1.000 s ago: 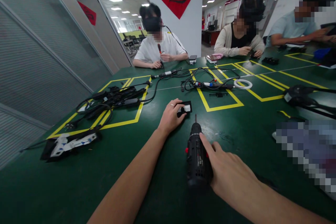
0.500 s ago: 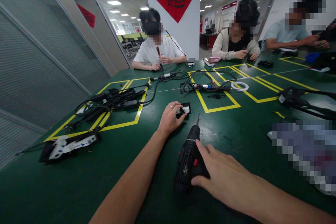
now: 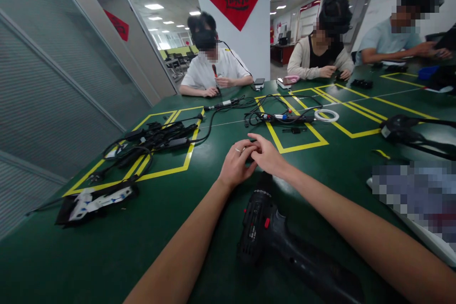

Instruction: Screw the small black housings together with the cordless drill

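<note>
My left hand (image 3: 235, 164), with a ring on one finger, rests low over the table with its fingers closed on a small flat black-and-white piece. That piece is now almost wholly hidden under both hands. My right hand (image 3: 270, 154) meets it from the right, fingers bent against the left fingertips at the same piece; whether it grips anything I cannot make out. Just below the hands a black cordless drill (image 3: 254, 228) lies on its side, untouched, its chuck pointing away from me and its handle toward the lower right. The bit's tip is hidden behind my right wrist.
The green table (image 3: 171, 242) bears yellow tape rectangles. Tangled black cables (image 3: 160, 135) lie left, near a black-and-white item (image 3: 99, 202). Ahead are a corded tool (image 3: 285, 118) and a white ring (image 3: 326, 115). A black strapped device (image 3: 394, 128) lies right. Several people sit opposite.
My right hand has let go of the drill and moved up and left to join my left hand. The drill stays on the table. My left hand has barely moved.
</note>
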`<state>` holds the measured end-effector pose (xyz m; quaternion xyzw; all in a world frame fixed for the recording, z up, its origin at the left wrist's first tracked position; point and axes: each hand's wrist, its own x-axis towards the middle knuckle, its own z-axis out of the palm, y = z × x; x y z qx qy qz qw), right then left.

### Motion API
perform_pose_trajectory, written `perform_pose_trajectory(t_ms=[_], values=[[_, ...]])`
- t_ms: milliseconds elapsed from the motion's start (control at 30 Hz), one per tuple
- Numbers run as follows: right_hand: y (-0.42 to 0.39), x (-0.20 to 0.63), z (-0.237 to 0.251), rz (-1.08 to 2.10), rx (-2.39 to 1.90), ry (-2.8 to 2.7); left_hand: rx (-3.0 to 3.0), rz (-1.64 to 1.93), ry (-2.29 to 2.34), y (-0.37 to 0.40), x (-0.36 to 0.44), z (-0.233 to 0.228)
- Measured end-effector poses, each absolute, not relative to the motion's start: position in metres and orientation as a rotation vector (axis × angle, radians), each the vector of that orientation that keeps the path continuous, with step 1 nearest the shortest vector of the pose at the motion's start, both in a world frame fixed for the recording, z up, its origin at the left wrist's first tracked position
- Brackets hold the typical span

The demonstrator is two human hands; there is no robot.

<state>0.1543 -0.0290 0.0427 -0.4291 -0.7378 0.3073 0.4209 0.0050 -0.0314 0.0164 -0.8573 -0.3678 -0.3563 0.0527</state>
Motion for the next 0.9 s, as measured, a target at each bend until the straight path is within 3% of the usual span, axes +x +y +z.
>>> perform_pose_trajectory(t_ms=[133, 467, 900], values=[[-0.023, 0.155, 0.035, 0.798, -1.03, -1.821, -2.616, -1.063, -1.13, -0.031, 0.004, 0.019], [-0.02, 0.185, 0.03, 0.496, -1.218, -1.878, -2.498, -0.885, -1.582, -0.008, -0.016, 0.001], [-0.018, 0.196, 0.014, 0.339, -1.222, -2.162, -2.714, -1.092, -1.479, -0.02, -0.002, 0.007]])
